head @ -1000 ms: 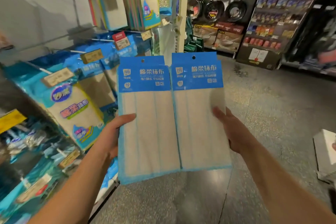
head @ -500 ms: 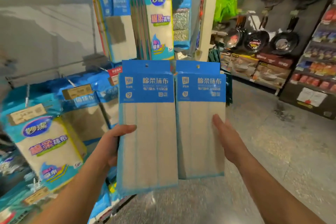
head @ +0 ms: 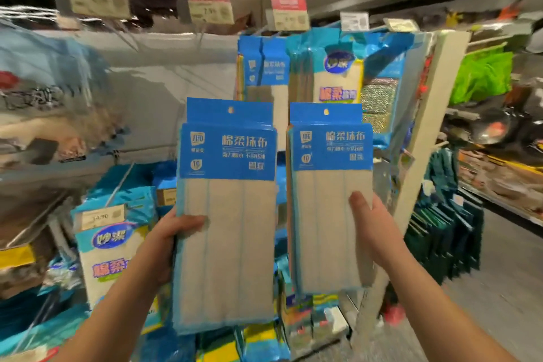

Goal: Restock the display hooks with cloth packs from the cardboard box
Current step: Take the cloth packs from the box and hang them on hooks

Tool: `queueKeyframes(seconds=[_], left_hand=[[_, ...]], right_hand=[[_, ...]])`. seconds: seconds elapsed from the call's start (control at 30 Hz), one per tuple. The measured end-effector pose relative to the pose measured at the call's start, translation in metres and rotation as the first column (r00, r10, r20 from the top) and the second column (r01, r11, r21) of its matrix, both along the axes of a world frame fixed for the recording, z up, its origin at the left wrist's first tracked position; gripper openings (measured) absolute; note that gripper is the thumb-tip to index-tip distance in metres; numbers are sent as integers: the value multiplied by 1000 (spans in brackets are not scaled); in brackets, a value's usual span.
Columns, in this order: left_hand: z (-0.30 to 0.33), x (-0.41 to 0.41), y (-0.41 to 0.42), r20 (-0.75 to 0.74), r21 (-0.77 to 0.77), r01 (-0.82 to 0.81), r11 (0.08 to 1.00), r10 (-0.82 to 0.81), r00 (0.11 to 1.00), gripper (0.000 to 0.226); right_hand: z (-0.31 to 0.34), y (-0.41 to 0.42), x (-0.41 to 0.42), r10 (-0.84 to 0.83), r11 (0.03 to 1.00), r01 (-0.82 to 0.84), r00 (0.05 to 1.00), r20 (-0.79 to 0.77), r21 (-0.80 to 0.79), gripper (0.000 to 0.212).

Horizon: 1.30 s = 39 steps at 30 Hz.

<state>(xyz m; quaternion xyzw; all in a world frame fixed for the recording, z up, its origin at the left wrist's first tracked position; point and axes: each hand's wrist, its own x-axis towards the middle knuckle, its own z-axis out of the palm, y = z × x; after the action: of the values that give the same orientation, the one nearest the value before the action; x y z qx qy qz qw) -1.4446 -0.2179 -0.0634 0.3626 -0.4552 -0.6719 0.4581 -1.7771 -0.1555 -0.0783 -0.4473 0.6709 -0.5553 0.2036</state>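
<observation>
blue card headers top both bundles of cloth packs held up in the middle of the frame: the left hand (head: 164, 247) has its fingers wrapped round the edge of the left bundle (head: 226, 214), thumb pressed on the beige cloth, and the right hand (head: 371, 226) clamps the right bundle (head: 329, 200) the same way, thumb across the front. each bundle looks like several packs stacked, with a small hang hole in the header, at centre top of each. just above and behind them, in the upper centre of the frame, matching blue-headed packs (head: 264, 67) already hang on the display rack, below a row of price tags (head: 289, 13); the hook itself is too blurred to make out. the cardboard box is not in view. the step in hand seems to be threading these packs onto that hook. to do it well, i'd judge it best to deal with one bundle at a time, keep the headers squared so the holes line up, raise the hole level with the hook tip, and slide straight back rather than at an angle, so the card does not tear or buckle.
</observation>
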Motion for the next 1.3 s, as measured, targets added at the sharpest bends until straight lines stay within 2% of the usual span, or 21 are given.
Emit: queueKeyframes(seconds=[0.07, 0.17, 0.2, 0.27, 0.37, 0.47, 0.57, 0.6, 0.73, 0.9, 1.0, 1.1, 1.13, 1.2, 1.3], left_hand=[[8, 5, -21, 8, -31, -44, 999, 45, 999, 74], [21, 5, -51, -35, -78, -68, 995, 65, 997, 59], [25, 3, -60, -28, -96, -64, 993, 62, 998, 64], [31, -1, -79, -12, -134, -66, 989, 65, 998, 94], [37, -4, -101, -18, -196, -34, 980, 31, 999, 104], [44, -8, -115, -13, -242, 0, 970, -3, 1000, 94], [50, -13, -123, -6, -253, 68, 965, -72, 997, 49], [53, -15, -123, -10, -256, 80, 963, -86, 996, 46], [56, -25, -126, 5, -284, 106, 953, -109, 994, 76], [58, -35, -135, -1, -298, 88, 951, -92, 996, 80], [58, -40, -136, -4, -300, 93, 949, -99, 995, 70], [57, -44, -140, -64, -279, 42, 959, -63, 996, 30], [57, -46, -141, -78, -269, 26, 963, -49, 996, 31], [54, -48, -143, -84, -248, 16, 969, -38, 996, 32], [51, -55, -147, -57, -227, -24, 974, 12, 998, 53]], right_hand=[[15, -34, -2, 10, 1000, -10, 1000, -3, -24, 33], [40, -84, -4, 43, 997, -47, 997, -69, -54, 34], [46, -101, -7, 48, 997, -54, 995, -92, -61, 37], [60, -131, -9, 57, 995, -67, 990, -127, -76, 41], [77, -168, -13, 62, 991, -77, 989, -135, -113, 43], [88, -194, -14, 73, 983, -88, 993, -96, -159, 41], [96, -211, -15, 104, 976, -111, 993, -48, -185, 40], [100, -214, -15, 115, 974, -121, 993, -39, -193, 38], [109, -228, -22, 197, 958, -192, 980, 0, -215, 26], [110, -245, -30, 286, 941, -266, 956, 67, -209, 37], [109, -255, -33, 321, 936, -296, 940, 118, -192, 55], [110, -268, -31, 361, 927, -340, 924, 129, -156, 42], [110, -273, -30, 370, 925, -351, 920, 131, -146, 45], [108, -282, -27, 380, 924, -369, 917, 124, -101, 66], [110, -294, -18, 360, 933, -357, 922, 143, -47, 64]])
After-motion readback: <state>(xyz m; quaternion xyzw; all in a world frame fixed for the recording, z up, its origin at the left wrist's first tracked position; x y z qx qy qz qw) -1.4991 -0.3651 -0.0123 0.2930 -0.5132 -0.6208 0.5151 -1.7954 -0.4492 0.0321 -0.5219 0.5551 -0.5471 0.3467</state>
